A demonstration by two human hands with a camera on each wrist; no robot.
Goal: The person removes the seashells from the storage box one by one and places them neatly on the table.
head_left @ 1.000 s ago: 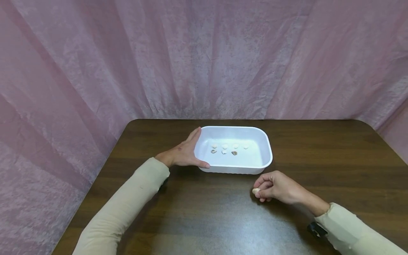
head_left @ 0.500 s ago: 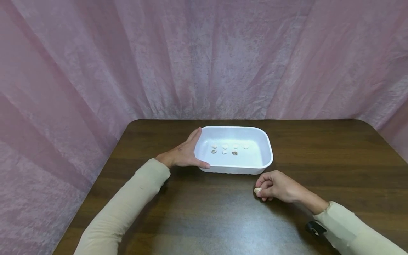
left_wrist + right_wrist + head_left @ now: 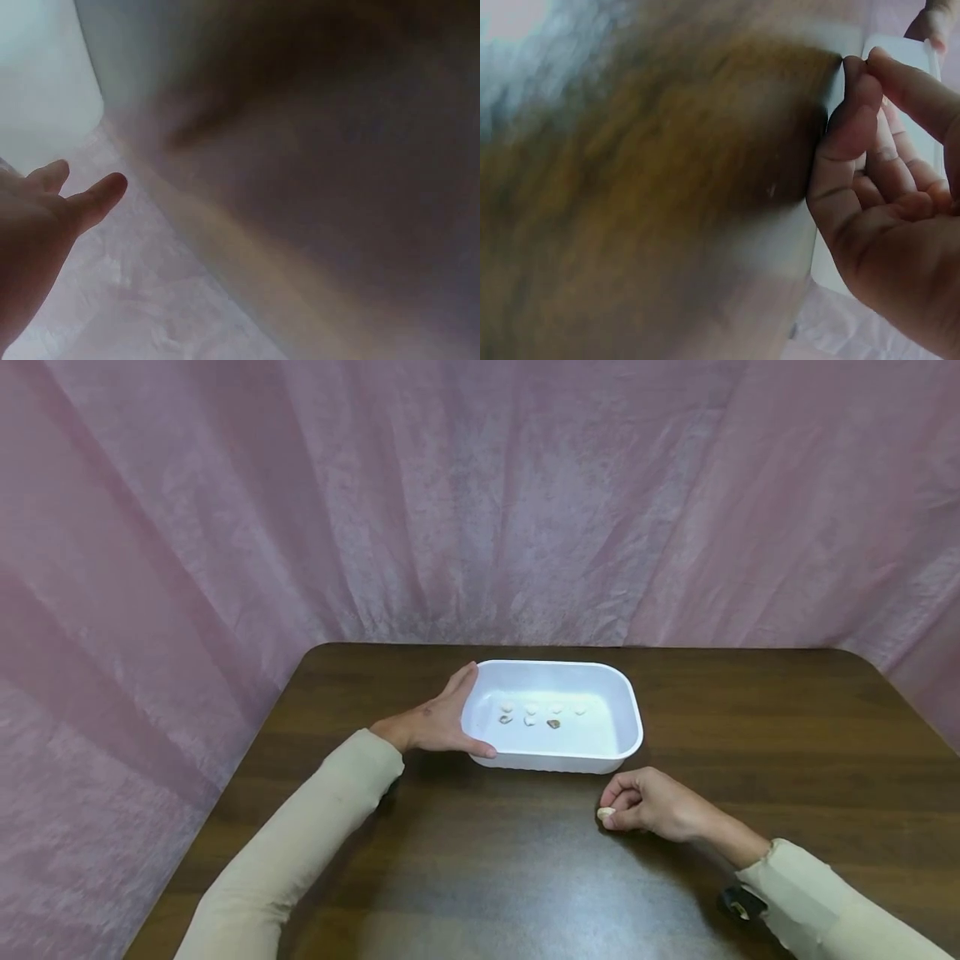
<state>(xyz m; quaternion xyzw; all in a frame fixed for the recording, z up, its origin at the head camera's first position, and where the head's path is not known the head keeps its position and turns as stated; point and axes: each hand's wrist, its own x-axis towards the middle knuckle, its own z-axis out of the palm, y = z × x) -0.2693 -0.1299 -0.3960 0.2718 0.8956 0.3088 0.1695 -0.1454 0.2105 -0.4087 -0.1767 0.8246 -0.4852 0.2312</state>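
A white rectangular tray (image 3: pixel 555 762) stands on the brown table. Inside lie several small shell-like pieces in two rows, among them a brown one (image 3: pixel 553 724) in the nearer row. My left hand (image 3: pixel 442 718) spans the tray's left end, thumb on the near rim and fingers at the far side. In front of the tray's near right corner, my right hand (image 3: pixel 652 806) pinches a small cream piece (image 3: pixel 605 813) between thumb and fingers, low over the table. In the right wrist view that piece is hidden behind the fingers of my right hand (image 3: pixel 889 165).
The wooden table (image 3: pixel 465 860) has a glossy patch of light near its front. A pink curtain (image 3: pixel 480 502) hangs behind its far edge. A dark device (image 3: pixel 742 903) sits under the right wrist.
My right hand has shifted very slightly to the right with the cream piece still pinched. The left hand keeps its place on the tray. The head view has tilted a little.
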